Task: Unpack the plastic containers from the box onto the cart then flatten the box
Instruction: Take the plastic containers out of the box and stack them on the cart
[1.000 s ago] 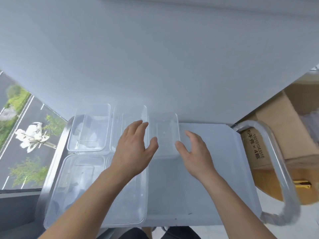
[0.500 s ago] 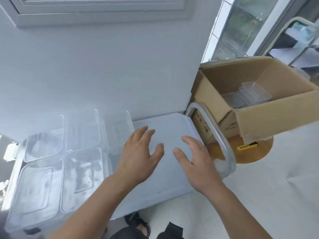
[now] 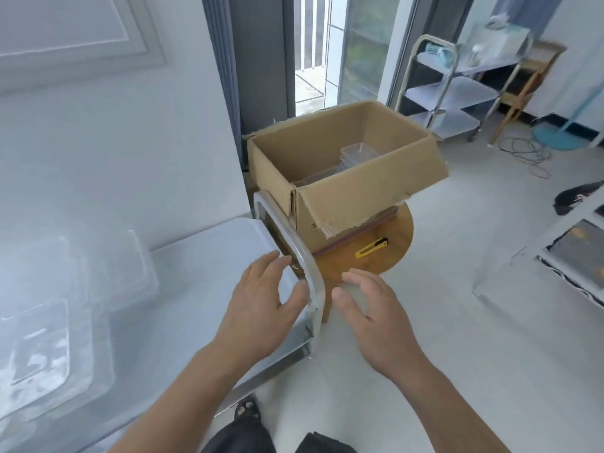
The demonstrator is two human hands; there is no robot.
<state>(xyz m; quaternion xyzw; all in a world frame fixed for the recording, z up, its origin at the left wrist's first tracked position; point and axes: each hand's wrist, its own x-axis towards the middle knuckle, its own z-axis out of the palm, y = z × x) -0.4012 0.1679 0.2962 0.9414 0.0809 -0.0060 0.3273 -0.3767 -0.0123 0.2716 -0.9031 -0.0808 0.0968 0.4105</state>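
Observation:
An open cardboard box (image 3: 366,197) stands on a round wooden stool (image 3: 389,253) to the right of the steel cart (image 3: 209,256). Clear plastic containers (image 3: 356,155) lie stacked inside the box. Several more clear containers (image 3: 65,308) sit on the cart's left part, blurred. My left hand (image 3: 264,305) hovers open over the cart's right end, just left of the cart handle (image 3: 294,246). My right hand (image 3: 372,308) hovers open to the right of the handle, below the stool. Neither hand holds anything.
A yellow utility knife (image 3: 371,248) lies on the stool in front of the box. A second steel trolley (image 3: 457,89) stands at the back right, with cables (image 3: 526,155) on the floor beside it. A white wall lies behind the cart.
My view has swung right from the cart toward the box. Both hands have moved right, away from the containers on the cart, and now flank the cart handle.

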